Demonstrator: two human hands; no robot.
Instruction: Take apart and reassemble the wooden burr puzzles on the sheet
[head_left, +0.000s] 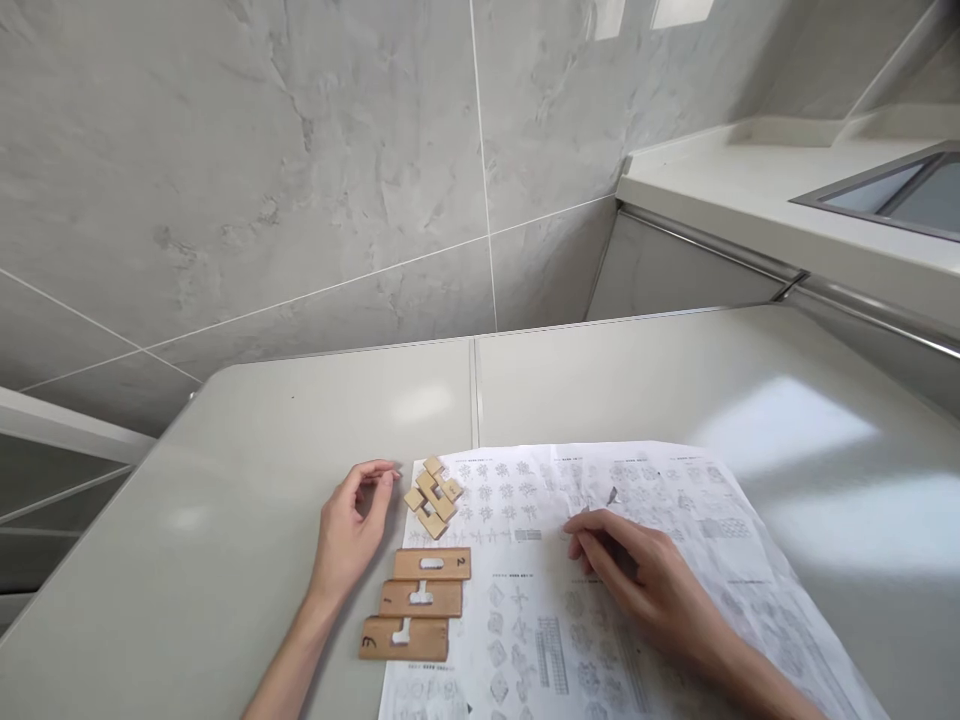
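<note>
A small interlocked wooden puzzle [432, 495] lies on the top left corner of a printed instruction sheet [675, 500]. Below it three flat numbered wooden pieces [431, 563] with cut slots lie in a stack-like row. My left hand [352, 530] rests on the table just left of the puzzle, fingers loosely curled and apart, holding nothing. My right hand [637, 575] lies on the sheet, fingers stretched forward and pointing at the diagrams, holding nothing.
The pale table [225, 480] has a seam down its middle and a rounded far left corner. A grey tiled wall [300, 170] rises behind it. A white counter [750, 190] with an inset sink or hob stands at the right.
</note>
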